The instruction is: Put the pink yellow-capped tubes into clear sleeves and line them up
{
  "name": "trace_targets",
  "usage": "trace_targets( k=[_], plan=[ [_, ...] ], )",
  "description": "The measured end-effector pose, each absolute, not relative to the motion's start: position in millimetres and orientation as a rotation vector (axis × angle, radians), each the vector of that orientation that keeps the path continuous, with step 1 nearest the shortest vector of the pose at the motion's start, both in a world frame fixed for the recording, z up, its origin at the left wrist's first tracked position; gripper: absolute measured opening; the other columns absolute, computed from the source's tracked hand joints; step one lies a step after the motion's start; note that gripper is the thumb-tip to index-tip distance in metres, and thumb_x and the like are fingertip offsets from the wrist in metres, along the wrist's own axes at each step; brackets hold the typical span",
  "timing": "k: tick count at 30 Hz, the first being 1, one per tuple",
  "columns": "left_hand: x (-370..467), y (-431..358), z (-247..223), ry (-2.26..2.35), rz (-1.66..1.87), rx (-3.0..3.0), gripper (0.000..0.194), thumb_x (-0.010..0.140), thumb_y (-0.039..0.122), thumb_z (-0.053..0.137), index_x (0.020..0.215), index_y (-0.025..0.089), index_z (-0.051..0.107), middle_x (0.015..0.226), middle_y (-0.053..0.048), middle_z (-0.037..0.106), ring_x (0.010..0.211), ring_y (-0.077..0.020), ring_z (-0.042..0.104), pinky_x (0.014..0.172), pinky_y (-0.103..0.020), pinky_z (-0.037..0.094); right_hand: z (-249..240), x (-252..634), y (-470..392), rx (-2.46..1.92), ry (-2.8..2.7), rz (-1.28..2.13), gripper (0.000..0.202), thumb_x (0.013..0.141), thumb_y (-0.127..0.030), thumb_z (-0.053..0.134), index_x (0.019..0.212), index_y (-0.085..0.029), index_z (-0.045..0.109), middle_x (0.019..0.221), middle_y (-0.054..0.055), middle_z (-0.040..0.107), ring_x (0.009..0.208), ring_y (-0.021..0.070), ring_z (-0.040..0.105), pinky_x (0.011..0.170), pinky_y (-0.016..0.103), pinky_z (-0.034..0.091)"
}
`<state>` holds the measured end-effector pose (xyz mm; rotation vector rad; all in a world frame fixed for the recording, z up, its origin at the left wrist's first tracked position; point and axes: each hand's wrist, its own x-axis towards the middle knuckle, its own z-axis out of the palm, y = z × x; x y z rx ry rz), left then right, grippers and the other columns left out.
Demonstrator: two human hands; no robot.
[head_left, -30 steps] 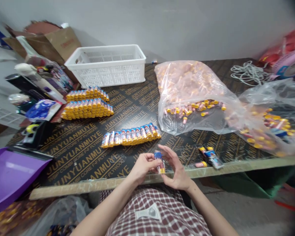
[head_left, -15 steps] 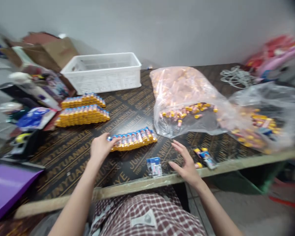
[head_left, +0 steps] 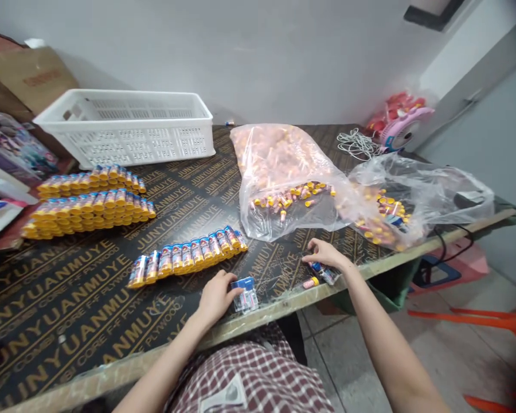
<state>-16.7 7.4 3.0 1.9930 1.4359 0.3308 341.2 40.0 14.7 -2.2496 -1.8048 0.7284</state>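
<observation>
My left hand [head_left: 215, 296] is at a small stack of clear, flat sleeves with blue tops [head_left: 248, 298] near the table's front edge, thumb and fingers closed on its left side. To the right, my right hand [head_left: 328, 256] has its fingertips pinched low over a blue printed packet [head_left: 327, 275]; what lies between them is hidden. A loose pink tube with a yellow cap [head_left: 310, 283] lies just below that hand. Beyond my left hand, a stacked row of blue-and-yellow wrapped tubes [head_left: 189, 255] rests on the table.
Two more stacked rows [head_left: 90, 212] lie at the left, before a white plastic basket [head_left: 133, 140]. A clear bag of pink-and-yellow tubes [head_left: 284, 155] sits mid-table, with a second open bag [head_left: 438, 189] to its right. Behind are a white cord [head_left: 356, 144] and pink fan [head_left: 406, 129].
My left hand has left the end of the tube row and moved to the blue-topped sleeves. My right hand has moved right to the printed packet and closed. The view has swung right.
</observation>
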Motion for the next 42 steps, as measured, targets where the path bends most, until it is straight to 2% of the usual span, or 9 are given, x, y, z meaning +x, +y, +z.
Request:
trace_targets(
  k=[6,11,16,20,25,30,34,38,42],
  plan=[
    [-12,9,-5,1.482,0.308,1.937,0.007,0.073,0.024,0.064,0.073,0.019,0.059,0.076,-0.001,0.062,0.072,-0.0153,0.057,0.064,-0.023,0.035,6,295,32,-1.975,-1.905,0.824,0.025,0.06,-0.033,0.072,0.072,-0.019,0.056,0.055,-0.005,0.054,0.05,0.0107,0.05,0.052,0.021,0.036],
    [-18,6,-2,1.564,0.306,1.914,0.019,0.072,0.038,0.064,0.074,0.02,0.059,0.071,-0.001,0.062,0.069,-0.0163,0.056,0.059,-0.023,0.031,3,266,23,-1.731,-1.931,0.924,0.019,0.058,-0.025,0.073,0.063,-0.018,0.056,0.066,-0.003,0.055,0.064,0.0118,0.053,0.061,0.022,0.039],
    [-18,3,-3,1.586,0.274,1.837,0.012,0.07,0.027,0.066,0.066,0.019,0.058,0.068,0.0,0.062,0.065,-0.0145,0.054,0.057,-0.022,0.029,5,245,21,-1.511,-1.854,1.155,0.018,0.07,-0.034,0.066,0.073,-0.017,0.059,0.072,-0.002,0.057,0.051,0.0075,0.051,0.052,0.021,0.042],
    [-16,1,-4,1.572,0.366,1.804,0.011,0.073,0.024,0.063,0.064,0.018,0.058,0.067,0.0,0.062,0.063,-0.0137,0.053,0.059,-0.022,0.031,7,238,21,-1.408,-1.765,1.275,0.022,0.077,-0.037,0.059,0.084,-0.016,0.062,0.062,-0.002,0.058,0.052,0.0099,0.056,0.053,0.022,0.045],
    [-17,-4,-5,1.501,0.438,1.837,0.01,0.077,0.021,0.057,0.068,0.018,0.058,0.067,0.0,0.063,0.063,-0.0136,0.055,0.061,-0.022,0.033,-3,249,25,-1.448,-1.611,1.181,0.031,0.082,-0.041,0.052,0.099,-0.016,0.061,0.059,-0.001,0.061,0.053,0.0124,0.058,0.047,0.022,0.041],
    [-18,-8,-9,1.489,0.471,1.878,0.007,0.077,0.022,0.058,0.071,0.019,0.058,0.064,0.001,0.061,0.06,-0.013,0.054,0.06,-0.022,0.033,-10,260,23,-1.537,-1.477,0.975,0.026,0.073,-0.039,0.064,0.088,-0.018,0.065,0.063,0.001,0.063,0.055,0.0143,0.059,0.057,0.027,0.047],
    [-17,-10,-4,1.499,0.546,1.919,0.01,0.073,0.023,0.062,0.065,0.019,0.057,0.07,0.0,0.06,0.067,-0.0139,0.054,0.063,-0.023,0.035,3,253,17,-1.54,-1.405,0.886,0.027,0.07,-0.038,0.07,0.087,-0.018,0.066,0.071,0.003,0.064,0.063,0.0168,0.061,0.064,0.031,0.05],
    [-16,-7,2,1.421,0.746,1.552,0.016,0.07,0.027,0.063,0.063,0.018,0.053,0.064,0.001,0.058,0.062,-0.0132,0.055,0.06,-0.024,0.04,23,233,6,-1.46,-1.354,0.915,0.033,0.076,-0.04,0.065,0.101,-0.018,0.061,0.073,0.002,0.062,0.06,0.0143,0.061,0.062,0.029,0.051],
    [-15,-1,8,1.239,0.916,0.833,0.028,0.06,0.029,0.072,0.068,0.018,0.048,0.052,0.005,0.055,0.05,-0.0114,0.056,0.053,-0.023,0.045,36,207,-13,-1.35,-1.296,0.954,0.023,0.076,-0.037,0.065,0.092,-0.019,0.065,0.087,0.004,0.061,0.07,0.0144,0.062,0.062,0.026,0.053]
  ],
)
